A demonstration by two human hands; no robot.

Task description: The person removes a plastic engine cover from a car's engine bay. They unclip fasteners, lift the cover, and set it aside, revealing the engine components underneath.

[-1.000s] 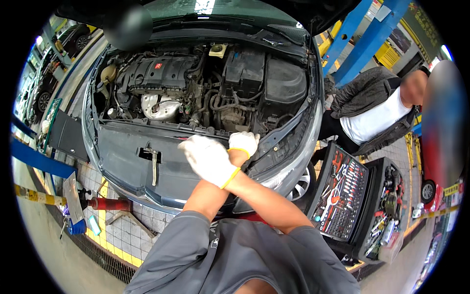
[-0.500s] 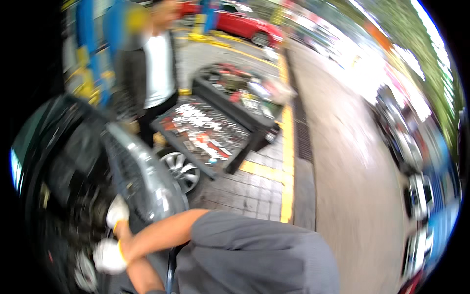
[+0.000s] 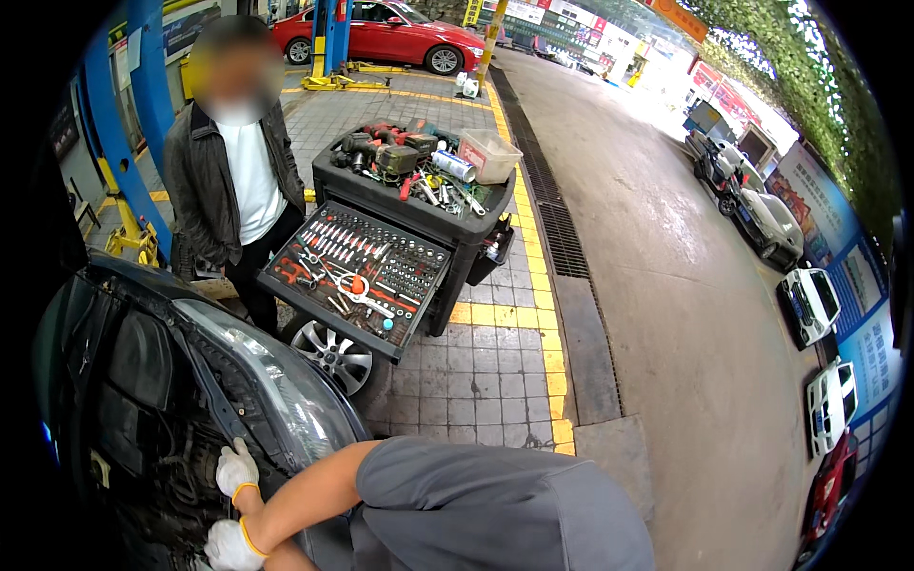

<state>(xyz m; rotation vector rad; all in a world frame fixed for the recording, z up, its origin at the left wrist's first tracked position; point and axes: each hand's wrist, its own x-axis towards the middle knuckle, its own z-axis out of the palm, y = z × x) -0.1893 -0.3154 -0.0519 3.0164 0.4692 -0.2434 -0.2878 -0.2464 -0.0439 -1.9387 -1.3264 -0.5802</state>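
Both of my hands wear white knitted gloves with yellow cuffs and are at the front of a dark car's engine bay [image 3: 143,457]. My left hand [image 3: 236,468] is just inside the headlight [image 3: 295,400], its fingers curled. Nearer the lower edge, my right hand [image 3: 231,547] is also closed, low over the engine parts. What either hand grips is hidden by the gloves and dark parts. My right forearm [image 3: 309,490] crosses over the left one.
A black tool cart [image 3: 447,214] stands beyond the car's front wheel [image 3: 333,352], its drawer [image 3: 352,276] of sockets and wrenches pulled out. Power tools [image 3: 395,152] and a clear bin [image 3: 490,152] lie on top. A person [image 3: 238,171] stands beside it, near blue lift posts [image 3: 143,86].
My view has steadied from a blur and shifted, so the cart and person sit further left. Both gloved hands appear lower in the picture, still in the engine bay.
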